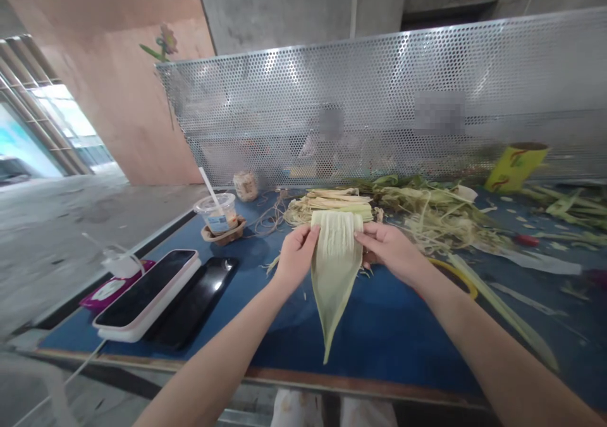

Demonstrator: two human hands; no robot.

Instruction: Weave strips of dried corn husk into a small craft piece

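While left grip (294,257), right grip (391,250) pinch husk (334,272), blue tabletop (384,341) fronts perforated screen (360,92).

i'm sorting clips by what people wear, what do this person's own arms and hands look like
Both the left hand and the right hand are bare, with no gloves. No sleeve shows on the left forearm or right forearm, and no watch or bracelet is visible. Nail detail is too small to tell.
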